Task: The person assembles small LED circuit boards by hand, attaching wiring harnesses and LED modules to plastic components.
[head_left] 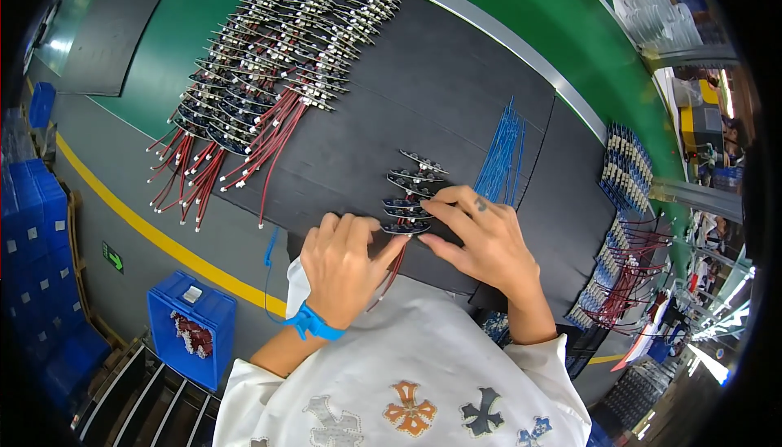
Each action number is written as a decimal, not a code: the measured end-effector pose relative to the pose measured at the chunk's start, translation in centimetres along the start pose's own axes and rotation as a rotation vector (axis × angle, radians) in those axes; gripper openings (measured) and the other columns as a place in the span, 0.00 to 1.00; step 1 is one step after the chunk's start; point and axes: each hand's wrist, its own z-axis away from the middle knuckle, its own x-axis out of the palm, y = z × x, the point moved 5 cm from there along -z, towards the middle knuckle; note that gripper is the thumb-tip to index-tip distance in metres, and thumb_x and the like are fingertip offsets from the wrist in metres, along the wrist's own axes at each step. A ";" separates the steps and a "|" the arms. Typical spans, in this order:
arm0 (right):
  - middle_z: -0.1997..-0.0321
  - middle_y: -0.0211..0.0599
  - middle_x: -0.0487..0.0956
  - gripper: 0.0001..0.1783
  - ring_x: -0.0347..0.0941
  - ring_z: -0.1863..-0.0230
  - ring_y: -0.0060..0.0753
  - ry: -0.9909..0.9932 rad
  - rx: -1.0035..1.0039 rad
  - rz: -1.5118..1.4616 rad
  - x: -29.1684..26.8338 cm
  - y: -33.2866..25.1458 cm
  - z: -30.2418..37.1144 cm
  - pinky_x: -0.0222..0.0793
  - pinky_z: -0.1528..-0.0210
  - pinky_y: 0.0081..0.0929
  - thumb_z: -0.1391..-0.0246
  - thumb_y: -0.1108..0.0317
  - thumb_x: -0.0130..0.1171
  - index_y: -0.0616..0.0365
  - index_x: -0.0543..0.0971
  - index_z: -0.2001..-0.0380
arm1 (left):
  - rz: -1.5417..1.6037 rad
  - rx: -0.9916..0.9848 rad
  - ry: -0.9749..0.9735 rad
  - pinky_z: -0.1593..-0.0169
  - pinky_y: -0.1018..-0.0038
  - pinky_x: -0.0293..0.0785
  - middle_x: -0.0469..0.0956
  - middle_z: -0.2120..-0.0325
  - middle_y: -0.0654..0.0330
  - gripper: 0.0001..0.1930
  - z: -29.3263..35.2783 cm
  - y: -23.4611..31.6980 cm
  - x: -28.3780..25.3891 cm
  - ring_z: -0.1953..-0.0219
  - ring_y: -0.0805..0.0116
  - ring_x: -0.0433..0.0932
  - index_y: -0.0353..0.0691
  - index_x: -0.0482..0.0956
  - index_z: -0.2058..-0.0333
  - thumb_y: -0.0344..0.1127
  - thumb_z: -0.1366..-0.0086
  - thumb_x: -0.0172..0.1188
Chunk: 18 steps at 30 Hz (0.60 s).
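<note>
A short stack of small curved black circuit boards point(417, 176) with white connectors lies on the black mat point(456, 64) in front of me. My left hand point(338, 255) is closed at the left end of the nearest board point(405, 228), thumb and forefinger against it. From the other side my right hand point(485, 239) pinches the right end of the boards, its fingertips partly covering them. Red wires point(393, 272) hang from the near board toward my shirt. Thin blue strips point(501, 154), perhaps cable ties, lie just beyond my right hand.
Rows of similar boards point(285, 31) with red wires fill the far left of the mat. More boards point(627, 170) and red wires lie at the right. A blue bin point(191, 325) stands low at the left. A blue wrist strap point(314, 324) with a cord circles my left wrist.
</note>
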 end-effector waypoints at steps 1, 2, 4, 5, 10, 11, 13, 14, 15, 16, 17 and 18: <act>0.61 0.31 0.75 0.14 0.76 0.70 0.31 0.004 -0.014 0.061 0.4 0.1 0.2 0.70 0.76 0.28 0.57 0.68 0.68 0.59 0.79 0.66 | 0.008 -0.002 0.035 0.74 0.68 0.63 0.72 0.82 0.68 0.16 -0.3 0.0 -0.2 0.77 0.65 0.70 0.42 0.77 0.79 0.43 0.57 0.75; 0.62 0.31 0.75 0.14 0.76 0.71 0.31 0.022 0.004 0.076 0.7 0.2 0.4 0.70 0.76 0.28 0.57 0.68 0.69 0.59 0.79 0.66 | 0.015 -0.004 0.069 0.74 0.68 0.62 0.72 0.83 0.68 0.16 -0.5 0.0 -0.4 0.77 0.65 0.70 0.42 0.77 0.79 0.43 0.57 0.75; 0.63 0.31 0.75 0.14 0.76 0.71 0.31 0.048 0.032 0.080 1.4 0.0 0.6 0.70 0.76 0.28 0.57 0.67 0.69 0.59 0.79 0.66 | -0.019 0.004 0.068 0.74 0.68 0.62 0.72 0.82 0.68 0.16 -1.0 -0.4 -0.4 0.77 0.65 0.70 0.42 0.77 0.79 0.43 0.56 0.75; 0.63 0.32 0.75 0.14 0.76 0.72 0.31 0.077 0.062 0.085 1.6 -0.1 0.6 0.70 0.76 0.28 0.57 0.67 0.69 0.59 0.79 0.66 | -0.053 0.017 0.065 0.73 0.68 0.62 0.73 0.82 0.68 0.15 -1.1 -0.5 -0.5 0.77 0.66 0.70 0.42 0.77 0.79 0.43 0.56 0.75; 0.64 0.34 0.76 0.11 0.75 0.68 0.37 0.253 0.103 0.050 1.0 -0.1 -0.3 0.71 0.72 0.31 0.54 0.70 0.67 0.60 0.79 0.66 | -0.056 0.121 0.000 0.64 0.69 0.61 0.75 0.73 0.66 0.13 -1.4 0.0 -0.5 0.69 0.65 0.71 0.42 0.81 0.71 0.41 0.52 0.72; 0.64 0.35 0.76 0.11 0.75 0.66 0.39 0.362 0.090 0.064 0.3 0.2 -0.8 0.71 0.70 0.32 0.54 0.72 0.66 0.60 0.79 0.65 | -0.058 0.121 0.001 0.64 0.69 0.61 0.75 0.73 0.66 0.13 -1.3 0.3 -0.6 0.69 0.65 0.71 0.42 0.81 0.71 0.41 0.52 0.72; 0.62 0.40 0.76 0.12 0.74 0.62 0.44 0.289 0.237 -0.008 -0.1 1.6 -2.3 0.71 0.63 0.35 0.52 0.75 0.63 0.62 0.79 0.61 | -0.084 0.136 -0.003 0.64 0.69 0.61 0.75 0.71 0.66 0.13 -1.2 0.9 -0.9 0.67 0.65 0.71 0.42 0.81 0.69 0.40 0.52 0.71; 0.63 0.41 0.77 0.12 0.74 0.62 0.45 0.242 0.210 0.002 0.2 2.4 -2.7 0.71 0.62 0.36 0.52 0.75 0.62 0.63 0.79 0.61 | -0.091 0.132 -0.014 0.63 0.68 0.62 0.74 0.70 0.65 0.13 -1.0 1.0 -0.8 0.66 0.64 0.71 0.42 0.80 0.68 0.38 0.52 0.71; 0.63 0.42 0.77 0.12 0.74 0.63 0.45 0.194 0.179 0.012 0.5 3.2 -2.8 0.70 0.61 0.36 0.51 0.75 0.62 0.64 0.79 0.61 | -0.092 0.130 -0.011 0.63 0.68 0.62 0.74 0.70 0.65 0.13 -1.0 0.9 -0.6 0.66 0.64 0.71 0.42 0.80 0.68 0.38 0.52 0.71; 0.63 0.42 0.77 0.12 0.74 0.63 0.45 0.191 0.173 0.012 0.6 3.4 -2.8 0.70 0.61 0.36 0.51 0.75 0.62 0.64 0.79 0.61 | -0.091 0.135 0.021 0.63 0.68 0.62 0.74 0.70 0.65 0.13 -1.0 0.7 -0.5 0.67 0.65 0.71 0.42 0.80 0.68 0.37 0.52 0.71; 0.64 0.43 0.78 0.12 0.75 0.65 0.45 0.160 0.209 -0.086 0.9 3.6 -2.7 0.71 0.62 0.35 0.51 0.76 0.61 0.66 0.79 0.61 | -0.090 0.139 0.053 0.63 0.68 0.62 0.75 0.70 0.66 0.12 -1.1 0.5 -0.5 0.67 0.65 0.71 0.42 0.81 0.69 0.37 0.52 0.71; 0.65 0.44 0.78 0.11 0.75 0.67 0.45 0.121 0.242 -0.186 1.2 3.8 -2.7 0.71 0.63 0.35 0.50 0.76 0.61 0.67 0.79 0.62 | -0.095 0.130 0.053 0.63 0.68 0.62 0.75 0.71 0.66 0.12 -1.2 0.3 -0.6 0.68 0.65 0.71 0.41 0.81 0.69 0.35 0.52 0.71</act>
